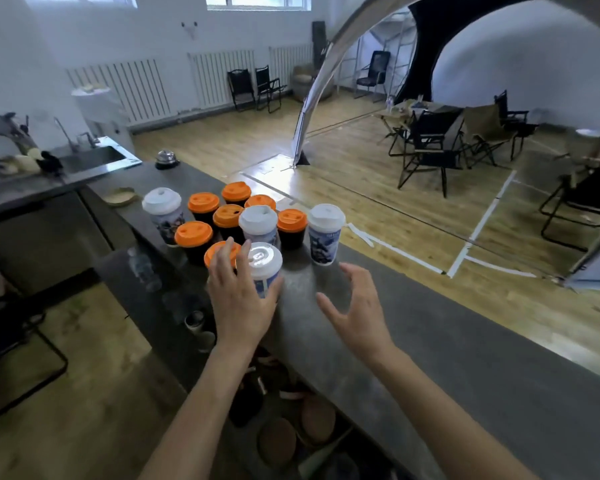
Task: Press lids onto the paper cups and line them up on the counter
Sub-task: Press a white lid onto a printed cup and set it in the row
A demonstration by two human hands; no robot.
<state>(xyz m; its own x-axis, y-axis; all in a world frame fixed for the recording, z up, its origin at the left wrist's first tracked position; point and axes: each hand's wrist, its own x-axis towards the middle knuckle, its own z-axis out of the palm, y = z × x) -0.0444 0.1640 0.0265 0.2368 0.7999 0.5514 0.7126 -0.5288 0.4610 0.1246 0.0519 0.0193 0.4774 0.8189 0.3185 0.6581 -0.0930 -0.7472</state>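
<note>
Now my left hand (238, 303) has hold of the nearest white-lidded paper cup with a blue print (265, 261). The thumb goes round its near side and the fingers run up its left flank, their tips reaching past the rim. My right hand (355, 313) hovers just right of it over the dark grey counter (430, 358), fingers spread and lightly curved, holding nothing.

Every cup I can see wears a lid. The black paper cups with orange plastic lids (193, 233) stand bunched in a loose clump toward the counter's far end. Two more white-lidded printed cups (258, 223) (161, 209) stand among them, and a third (326, 233) stands by the outer edge, the one facing the room. So I judge the capping is done or nearly so, and the step in hand is the lining-up, since nothing forms a row yet.

The cup in my grip looks to be standing on the counter, nearest me of the group, about midway between the two long edges. Next I would move it clear of the clump onto the stretch of counter nearer me and set it upright to start a row. I can't tell whether its lid is snapped down all round, and a press from my free right palm would settle that. The risk, I think, is my left fingers knocking the orange-lidded cup just beside it.
</note>
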